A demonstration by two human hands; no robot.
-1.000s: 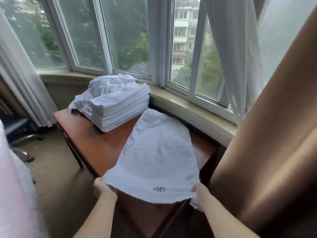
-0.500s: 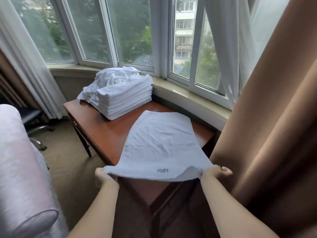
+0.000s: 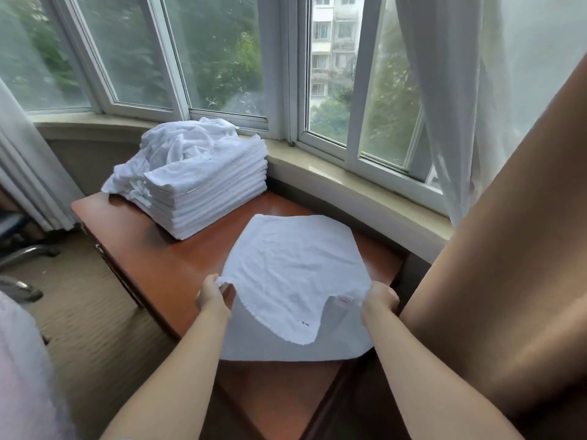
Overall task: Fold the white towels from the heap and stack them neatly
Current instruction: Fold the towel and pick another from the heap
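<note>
A white towel (image 3: 295, 274) lies spread on the brown wooden table (image 3: 178, 268). My left hand (image 3: 211, 295) pinches its near left corner and my right hand (image 3: 379, 298) pinches its near right corner, both lifted over the towel, so the near edge sags in a loose fold with a small dark logo showing. At the table's far left stands a neat stack of folded white towels (image 3: 209, 198). Behind and on top of the stack lies the crumpled heap of white towels (image 3: 178, 150).
A window sill (image 3: 349, 182) runs behind the table. A tan curtain (image 3: 508, 249) hangs close on the right, a sheer white one (image 3: 451, 90) above it. A chair base (image 3: 22, 252) stands on the carpet at left, and a pale pink cover (image 3: 22, 376) fills the lower left.
Both hands have carried the towel's near edge up and away from me over the towel, starting a fold. The view has shifted closer to the table.
</note>
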